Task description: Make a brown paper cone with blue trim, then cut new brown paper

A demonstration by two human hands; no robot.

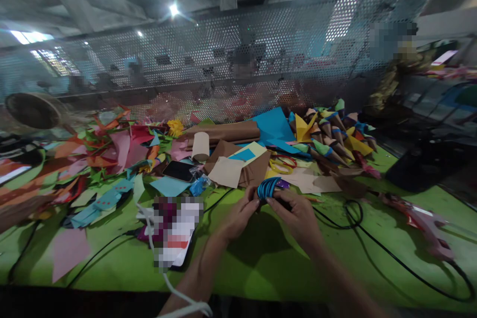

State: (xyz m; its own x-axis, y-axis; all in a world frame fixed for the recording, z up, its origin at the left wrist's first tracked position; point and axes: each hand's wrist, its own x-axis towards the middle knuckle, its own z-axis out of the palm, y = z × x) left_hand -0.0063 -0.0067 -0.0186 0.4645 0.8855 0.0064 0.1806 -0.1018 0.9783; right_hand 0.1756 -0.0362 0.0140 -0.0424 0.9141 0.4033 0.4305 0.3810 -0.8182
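Note:
A small rounded blue piece with black stripes [268, 188] is held up over the front of the table, between both hands. My left hand [242, 211] has its thumb and fingers closed on the piece's left side. From the other side my right hand [293, 208] pinches its lower right edge. Its underside and some of my fingertips are hidden, and I cannot make out what the piece is. Just behind the hands lie a beige paper sheet [225, 172] and brown paper [257, 171].
A pink glue gun [421, 223] with a black cable [391, 258] lies right. At left are a phone [182, 238], a white cord [150, 223] and heaped coloured paper [122, 151]. Paper cones [331, 134] pile up behind. Another person's hand [26, 208] reaches in at far left.

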